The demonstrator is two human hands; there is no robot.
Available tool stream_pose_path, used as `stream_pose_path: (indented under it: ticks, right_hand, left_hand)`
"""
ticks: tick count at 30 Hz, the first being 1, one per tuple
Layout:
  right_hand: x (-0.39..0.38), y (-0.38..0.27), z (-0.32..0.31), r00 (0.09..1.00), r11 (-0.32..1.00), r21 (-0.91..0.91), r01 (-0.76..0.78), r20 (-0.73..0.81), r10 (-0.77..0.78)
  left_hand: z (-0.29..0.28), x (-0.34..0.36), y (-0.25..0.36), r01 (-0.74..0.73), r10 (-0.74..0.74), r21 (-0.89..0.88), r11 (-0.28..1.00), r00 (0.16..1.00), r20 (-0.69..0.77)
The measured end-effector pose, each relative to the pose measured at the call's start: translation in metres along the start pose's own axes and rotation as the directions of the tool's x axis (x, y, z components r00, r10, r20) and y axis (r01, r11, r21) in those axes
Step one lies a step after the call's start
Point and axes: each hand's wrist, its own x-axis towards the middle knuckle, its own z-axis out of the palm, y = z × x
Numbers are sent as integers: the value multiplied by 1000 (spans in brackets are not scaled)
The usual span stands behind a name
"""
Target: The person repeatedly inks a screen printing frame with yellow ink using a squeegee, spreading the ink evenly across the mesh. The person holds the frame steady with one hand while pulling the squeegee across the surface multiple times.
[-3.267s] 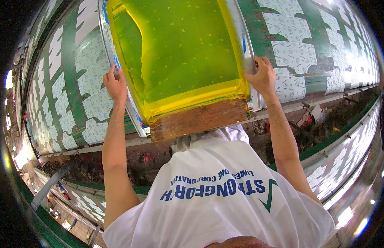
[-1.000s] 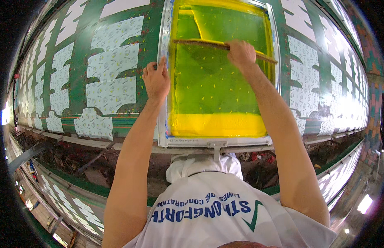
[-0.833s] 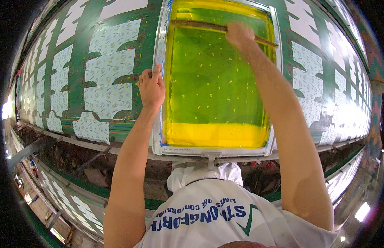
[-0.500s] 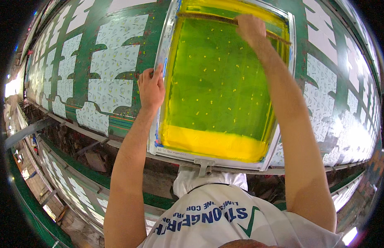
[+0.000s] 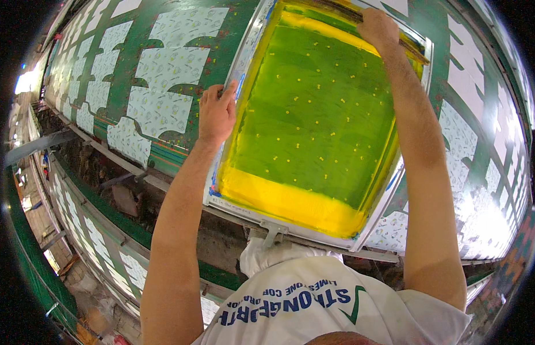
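A silk-screen printing frame (image 5: 375, 233) with pale metal sides lies tilted in front of me. Its green mesh (image 5: 313, 121) carries small yellow motifs. Yellow ink (image 5: 290, 198) forms a wide band at the near end, and a thinner strip crosses near the far end. My right hand (image 5: 379, 30) is closed on a long squeegee (image 5: 414, 52) lying across the far end of the mesh. My left hand (image 5: 217, 112) grips the frame's left side, thumb toward the rim and fingers curled outside it.
Pale patterned cut fabric pieces (image 5: 169, 66) lie in rows on the long green table (image 5: 118, 123), on both sides of the frame. A metal bracket (image 5: 273, 233) joins the frame's near side at the table-edge rail (image 5: 121, 164). Another printing table (image 5: 100, 230) stands at lower left.
My right hand and the squeegee have moved to the far end, where a yellow ink strip now shows. The frame appears more tilted as the view has turned. My left hand stays at its side.
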Motion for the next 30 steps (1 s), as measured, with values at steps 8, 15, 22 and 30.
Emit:
stream_pose_path:
  ticks: [8, 15, 22, 30]
  right_hand:
    - [41, 4, 24, 998, 998, 57, -32, -56, 35]
    - [46, 12, 30, 955, 957, -5, 289, 77, -288]
    - [-36, -23, 25, 835, 841, 6, 541, 117, -538]
    - [-146, -88, 9, 761, 799, 129, 587, 250, -599]
  left_hand:
    - [-4, 1, 2, 22, -23, -64, 998, 1000, -11]
    - [-1, 1, -3, 38, -35, -117, 992, 999, 31]
    - [2, 1, -12, 6, -11, -317, 949, 1000, -16]
    - [3, 2, -12, 104, -146, -408, 907, 986, -74]
